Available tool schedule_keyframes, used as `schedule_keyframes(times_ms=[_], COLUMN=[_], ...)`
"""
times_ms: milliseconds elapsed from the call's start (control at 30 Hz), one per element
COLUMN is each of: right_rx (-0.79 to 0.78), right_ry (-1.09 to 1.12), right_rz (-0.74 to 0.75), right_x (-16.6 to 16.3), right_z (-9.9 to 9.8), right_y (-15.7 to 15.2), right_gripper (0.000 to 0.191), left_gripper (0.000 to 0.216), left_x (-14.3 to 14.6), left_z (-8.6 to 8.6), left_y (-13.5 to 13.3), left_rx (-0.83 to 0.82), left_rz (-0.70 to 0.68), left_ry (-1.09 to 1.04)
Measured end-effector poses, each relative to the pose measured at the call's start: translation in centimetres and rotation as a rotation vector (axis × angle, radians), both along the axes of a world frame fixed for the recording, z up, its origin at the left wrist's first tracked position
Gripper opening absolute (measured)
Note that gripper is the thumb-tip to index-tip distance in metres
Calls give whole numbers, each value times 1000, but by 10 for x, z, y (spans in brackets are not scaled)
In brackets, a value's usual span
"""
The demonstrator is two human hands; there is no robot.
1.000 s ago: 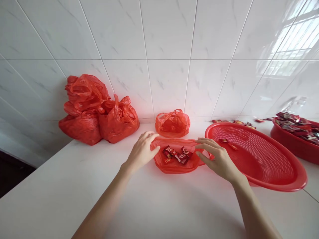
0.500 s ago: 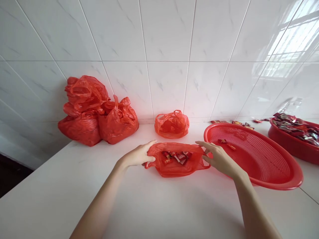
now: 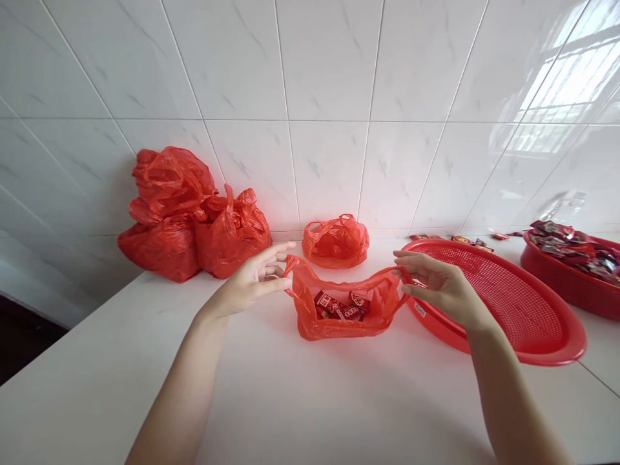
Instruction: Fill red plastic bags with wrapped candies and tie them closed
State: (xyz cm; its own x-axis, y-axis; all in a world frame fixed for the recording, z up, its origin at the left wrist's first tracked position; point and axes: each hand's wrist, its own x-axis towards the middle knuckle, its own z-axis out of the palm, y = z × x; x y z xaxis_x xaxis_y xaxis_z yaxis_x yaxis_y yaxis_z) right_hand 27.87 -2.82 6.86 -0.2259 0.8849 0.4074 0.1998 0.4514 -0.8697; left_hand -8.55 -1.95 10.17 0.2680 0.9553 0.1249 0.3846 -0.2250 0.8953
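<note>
A red plastic bag [image 3: 310, 326] stands on the white table with its mouth spread wide. Several wrapped snacks [image 3: 341, 307] in dark red packets lie inside it. My left hand [image 3: 254, 278] pinches the bag's left handle between thumb and fingers. On the other side, my right hand [image 3: 440, 287] grips the right handle the same way. Both handles are raised and pulled apart, so the rim between them sags. Behind my right hand sits a red perforated basket [image 3: 542, 310], partly covered by the hand and forearm.
Full red bags [image 3: 169, 213] are piled at the left by the tiled wall. Another red bag [image 3: 336, 242] stands behind the held one. At far right a red tub [image 3: 557, 271] is heaped with wrapped packets; loose packets [image 3: 460, 239] lie along the wall.
My hands have drawn the bag's handles upward and outward. The mouth has opened into a taller shape, and the snacks inside show more clearly.
</note>
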Motion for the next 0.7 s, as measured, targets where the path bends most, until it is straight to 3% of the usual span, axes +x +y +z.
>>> schedule_keyframes(times_ms=[267, 400, 533, 700], right_rx=[102, 124, 331, 382], right_ry=[286, 204, 237, 63], right_rz=[55, 47, -44, -130], right_x=[0, -7, -13, -14], right_z=[32, 45, 65, 79], right_y=[-4, -1, -1, -7], right_gripper=[28, 26, 23, 21], left_gripper=[64, 65, 63, 55], left_x=[4, 17, 24, 26], left_z=[6, 10, 22, 29], left_y=[-9, -7, -1, 2], left_rx=[154, 148, 275, 314], left_rz=[21, 26, 37, 63], left_ry=[-370, -341, -453, -382])
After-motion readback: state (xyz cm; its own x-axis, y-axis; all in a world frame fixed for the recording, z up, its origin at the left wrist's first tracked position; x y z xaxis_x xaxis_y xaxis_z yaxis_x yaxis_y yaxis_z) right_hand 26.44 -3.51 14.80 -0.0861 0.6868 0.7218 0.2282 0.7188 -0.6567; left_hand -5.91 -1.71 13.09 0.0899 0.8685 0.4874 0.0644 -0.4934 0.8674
